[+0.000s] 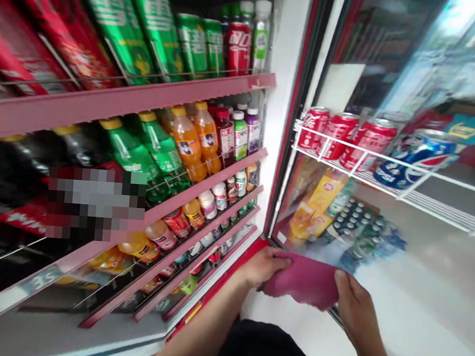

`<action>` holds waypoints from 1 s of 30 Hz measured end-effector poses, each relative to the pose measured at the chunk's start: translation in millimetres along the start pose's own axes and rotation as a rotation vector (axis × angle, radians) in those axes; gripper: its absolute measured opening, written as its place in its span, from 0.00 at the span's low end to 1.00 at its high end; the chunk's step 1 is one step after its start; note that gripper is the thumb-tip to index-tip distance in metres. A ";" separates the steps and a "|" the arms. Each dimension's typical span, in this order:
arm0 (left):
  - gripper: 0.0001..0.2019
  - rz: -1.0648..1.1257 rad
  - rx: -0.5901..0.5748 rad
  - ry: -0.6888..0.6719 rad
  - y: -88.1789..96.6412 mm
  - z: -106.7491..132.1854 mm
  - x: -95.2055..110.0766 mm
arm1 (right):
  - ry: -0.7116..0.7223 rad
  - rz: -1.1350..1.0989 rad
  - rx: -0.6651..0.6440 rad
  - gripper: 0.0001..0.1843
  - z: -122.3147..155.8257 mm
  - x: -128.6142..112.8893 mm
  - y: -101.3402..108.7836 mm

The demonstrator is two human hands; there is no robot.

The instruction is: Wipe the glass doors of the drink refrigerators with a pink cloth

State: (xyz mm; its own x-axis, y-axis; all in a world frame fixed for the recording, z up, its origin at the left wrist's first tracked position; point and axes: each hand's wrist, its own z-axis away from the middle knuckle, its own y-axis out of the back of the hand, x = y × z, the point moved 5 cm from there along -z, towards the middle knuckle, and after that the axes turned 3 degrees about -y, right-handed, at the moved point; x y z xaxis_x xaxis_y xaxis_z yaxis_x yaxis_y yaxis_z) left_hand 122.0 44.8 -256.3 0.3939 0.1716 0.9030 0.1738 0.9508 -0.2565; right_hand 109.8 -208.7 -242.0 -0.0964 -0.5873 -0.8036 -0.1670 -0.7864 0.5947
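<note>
A maroon cloth [305, 280] is stretched between my two hands, low in front of my body. My left hand [267, 266] grips its left end, thumb on top. At the opposite end my right hand [351, 292] pinches the edge, with the thumb on the near side. The cloth looks folded, and its lower border hangs uneven. Both hands are between the fridge shelves and the open glass door, touching neither.
To the left, red-edged fridge shelves [146, 93] hold green, orange and dark bottles. The open door's white wire rack [425, 172] carries red cans [372, 144] and a blue Pepsi can [413, 158]. Through the glass, several bottles [354, 224] show beyond the door.
</note>
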 end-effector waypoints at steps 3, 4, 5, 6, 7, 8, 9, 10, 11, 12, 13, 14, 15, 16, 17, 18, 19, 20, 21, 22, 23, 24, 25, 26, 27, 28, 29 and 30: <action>0.23 -0.064 -0.148 -0.007 2.6 -0.4 11.4 | -0.087 -0.046 -0.022 0.30 -0.4 -13.8 5.6; 0.24 -0.099 -0.191 -0.004 3.1 0.2 15.7 | -0.086 -0.053 -0.034 0.30 0.1 -18.6 7.0; 0.26 -0.137 -0.227 0.000 3.1 0.6 19.9 | -0.076 -0.056 -0.053 0.30 1.4 -23.1 7.8; 0.29 -0.173 -0.256 0.002 2.4 0.6 23.8 | -0.062 -0.060 -0.074 0.30 3.4 -27.5 8.0; 0.32 -0.218 -0.271 -0.007 1.1 -0.1 27.6 | -0.044 -0.064 -0.095 0.29 5.9 -31.8 7.7; 0.34 -0.274 -0.278 -0.030 -1.1 -1.5 31.2 | -0.026 -0.071 -0.117 0.29 8.7 -36.1 7.0; 0.35 -0.334 -0.285 -0.064 -4.6 -3.4 34.5 | -0.008 -0.080 -0.132 0.28 11.6 -40.6 6.4; 0.33 -0.393 -0.301 -0.104 -9.6 -5.3 37.1 | 0.009 -0.091 -0.147 0.27 14.4 -45.1 5.7; 0.28 -0.449 -0.328 -0.146 -15.9 -6.9 39.1 | 0.022 -0.103 -0.162 0.26 16.9 -49.4 5.2; 0.22 -0.495 -0.362 -0.185 -22.7 -8.0 40.4 | 0.031 -0.114 -0.170 0.26 18.9 -53.2 5.2; 0.15 -0.528 -0.394 -0.217 -29.2 -8.5 41.4 | 0.034 -0.122 -0.171 0.26 20.4 -56.2 5.9; 0.11 -0.537 -0.415 -0.238 -34.7 -8.4 42.3 | 0.031 -0.127 -0.162 0.26 21.3 -57.9 7.4; 0.11 -0.531 -0.425 -0.248 -38.9 -8.0 43.2 | 0.018 -0.133 -0.150 0.27 21.7 -58.1 9.3; 0.13 -0.509 -0.428 -0.241 -41.9 -7.4 43.6 | -0.003 -0.150 -0.143 0.28 21.8 -56.8 11.1; 0.14 -0.472 -0.433 -0.212 -43.9 -6.5 43.1 | -0.032 -0.183 -0.150 0.28 21.7 -54.2 12.3; 0.15 -0.423 -0.443 -0.167 -45.5 -5.7 41.7 | -0.067 -0.234 -0.188 0.27 21.9 -50.4 12.1; 0.17 -0.355 -0.450 -0.120 -46.6 -5.1 40.1 | -0.104 -0.300 -0.262 0.27 22.6 -46.2 10.0; 0.18 -0.277 -0.449 -0.081 -47.3 -5.1 38.4 | -0.138 -0.371 -0.365 0.27 24.2 -42.0 6.6; 0.19 -0.203 -0.436 -0.058 -47.7 -6.0 36.9 | -0.166 -0.441 -0.479 0.28 26.8 -38.0 2.8; 0.20 -0.134 -0.412 -0.053 -47.5 -7.7 35.7 | -0.192 -0.508 -0.584 0.30 30.0 -33.8 -0.1; 0.20 -0.074 -0.383 -0.057 -47.2 -10.0 34.4 | -0.222 -0.571 -0.656 0.32 32.9 -28.7 -1.5; 0.21 -0.026 -0.353 -0.063 -47.0 -12.5 33.0 | -0.263 -0.632 -0.681 0.31 34.9 -22.3 -0.9; 0.21 0.010 -0.326 -0.062 -46.8 -14.8 31.2 | -0.312 -0.696 -0.660 0.30 35.7 -14.8 1.4; 0.22 0.042 -0.303 -0.056 -46.9 -16.6 29.5 | -0.366 -0.766 -0.608 0.28 35.7 -6.8 4.9; 0.22 0.082 -0.281 -0.047 -47.0 -17.9 28.1 | -0.416 -0.840 -0.543 0.27 35.3 1.0 9.1; 0.22 0.125 -0.263 -0.036 -47.3 -18.5 27.1 | -0.451 -0.917 -0.471 0.27 34.3 7.6 14.0; 0.23 0.167 -0.251 -0.024 -48.0 -18.4 26.4 | -0.464 -0.998 -0.398 0.27 32.8 12.4 19.3; 0.23 0.205 -0.244 -0.011 -49.1 -17.9 25.9 | -0.457 -1.077 -0.331 0.29 30.9 15.1 24.5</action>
State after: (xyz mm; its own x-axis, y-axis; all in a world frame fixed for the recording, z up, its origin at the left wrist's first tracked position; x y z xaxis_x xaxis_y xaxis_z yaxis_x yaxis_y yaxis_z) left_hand 139.9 -2.1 -226.4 0.4338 0.3571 0.8272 0.3040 0.8063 -0.5074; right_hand 73.9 -230.9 -240.2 -0.4107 0.4655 -0.7840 -0.1222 -0.8802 -0.4586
